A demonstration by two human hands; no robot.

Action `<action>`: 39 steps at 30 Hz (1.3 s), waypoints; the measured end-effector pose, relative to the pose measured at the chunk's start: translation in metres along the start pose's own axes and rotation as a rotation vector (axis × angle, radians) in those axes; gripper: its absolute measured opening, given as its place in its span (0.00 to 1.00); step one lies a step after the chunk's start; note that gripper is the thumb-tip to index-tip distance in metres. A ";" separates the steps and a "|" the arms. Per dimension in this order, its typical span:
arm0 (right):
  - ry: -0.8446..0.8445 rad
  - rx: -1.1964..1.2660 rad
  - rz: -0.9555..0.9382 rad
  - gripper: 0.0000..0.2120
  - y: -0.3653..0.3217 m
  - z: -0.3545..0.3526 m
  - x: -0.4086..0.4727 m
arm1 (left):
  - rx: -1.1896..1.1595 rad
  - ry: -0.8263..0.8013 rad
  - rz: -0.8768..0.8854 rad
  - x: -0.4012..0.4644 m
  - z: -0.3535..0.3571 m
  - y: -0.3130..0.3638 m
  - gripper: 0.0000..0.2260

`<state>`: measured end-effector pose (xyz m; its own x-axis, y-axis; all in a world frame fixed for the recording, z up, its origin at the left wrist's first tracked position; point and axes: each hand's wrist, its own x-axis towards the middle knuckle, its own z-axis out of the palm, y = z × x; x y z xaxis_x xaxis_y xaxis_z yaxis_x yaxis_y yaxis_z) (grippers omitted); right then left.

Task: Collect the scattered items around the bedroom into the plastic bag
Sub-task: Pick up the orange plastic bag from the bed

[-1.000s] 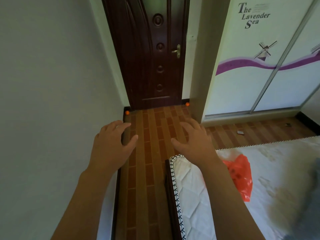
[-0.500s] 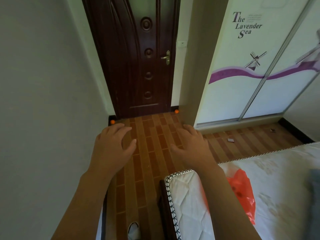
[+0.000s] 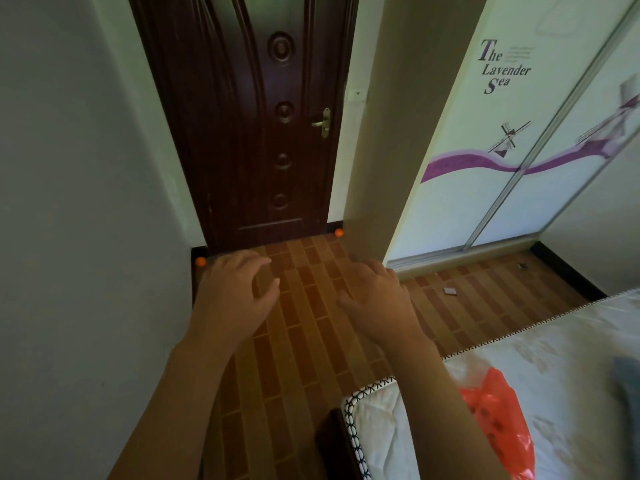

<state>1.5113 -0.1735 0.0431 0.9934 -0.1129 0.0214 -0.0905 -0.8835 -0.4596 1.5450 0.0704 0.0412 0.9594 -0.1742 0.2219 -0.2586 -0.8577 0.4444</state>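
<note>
Both my hands are stretched out ahead over the wooden floor, palms down, fingers relaxed and spread, holding nothing. My left hand [image 3: 237, 289] hovers near the left wall; my right hand [image 3: 379, 297] is level with the wardrobe corner. A small orange ball [image 3: 200, 261] lies in the floor corner by the left wall, just left of my left hand. A second orange ball [image 3: 339, 232] sits at the door's right foot. A small grey flat piece [image 3: 450, 290] lies on the floor before the wardrobe, and a tiny dark item [image 3: 522, 266] further right. The orange-red plastic bag [image 3: 498, 420] lies on the mattress behind my right forearm.
A dark wooden door [image 3: 263, 133] stands shut straight ahead. A white sliding wardrobe [image 3: 519, 150] fills the right side. The white mattress [image 3: 571, 358] with its patterned edge takes the lower right, with a grey cloth [image 3: 628, 382] at its right. A grey wall [image 3: 86, 202] bounds the left.
The view has moved forward toward the door. The mattress and bag have slid lower and right in the frame, and both hands stay outstretched and empty.
</note>
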 end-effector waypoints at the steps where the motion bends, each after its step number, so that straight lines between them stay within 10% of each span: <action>1: 0.000 0.012 0.010 0.17 -0.003 0.001 0.008 | -0.006 -0.009 -0.004 0.008 0.001 -0.004 0.21; 27: 0.080 0.085 -0.021 0.28 -0.038 0.008 0.377 | -0.067 0.127 -0.014 0.351 0.006 -0.097 0.23; 39: 0.141 -0.005 0.290 0.28 0.001 0.002 0.473 | -0.084 -0.062 0.197 0.541 0.073 -0.096 0.17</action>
<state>1.9808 -0.2266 0.0512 0.9065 -0.4220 0.0130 -0.3693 -0.8073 -0.4604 2.0972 0.0231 0.0554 0.8939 -0.3659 0.2591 -0.4476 -0.7613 0.4692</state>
